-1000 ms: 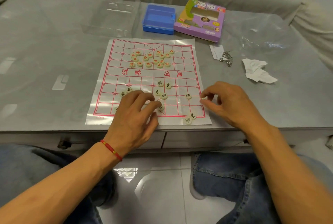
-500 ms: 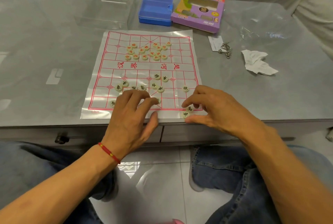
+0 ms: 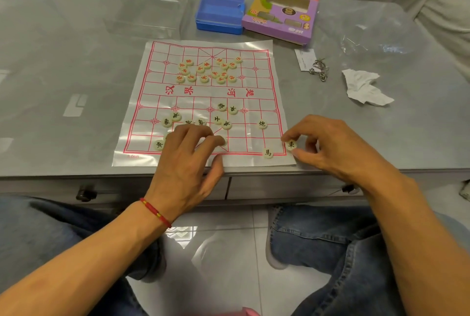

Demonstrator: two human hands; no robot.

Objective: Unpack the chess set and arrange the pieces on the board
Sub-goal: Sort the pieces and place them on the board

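Observation:
A plastic chess sheet (image 3: 264, 81) with red grid lines lies flat on the grey table. Several red-lettered discs (image 3: 207, 70) cluster on its far half. Black-lettered discs (image 3: 226, 112) are scattered over the near half. My right hand (image 3: 328, 145) pinches a black-lettered disc (image 3: 291, 144) between thumb and forefinger at the sheet's near right corner. Another black disc (image 3: 267, 153) sits just left of it on the bottom line. My left hand (image 3: 189, 160) rests curled over the near middle of the sheet, fingertips on a partly hidden disc (image 3: 223, 141).
A blue plastic case (image 3: 220, 11) and a purple cardboard box (image 3: 281, 12) stand behind the sheet. A clear lid (image 3: 152, 2) lies at far left. Metal rings (image 3: 319, 70), a crumpled tissue (image 3: 363, 88) and a clear bag (image 3: 373, 33) lie on the right. My knees are below the table edge.
My right hand has gone from the two discs at the bottom line to the near right corner, now pinching one disc there. My left hand has barely shifted.

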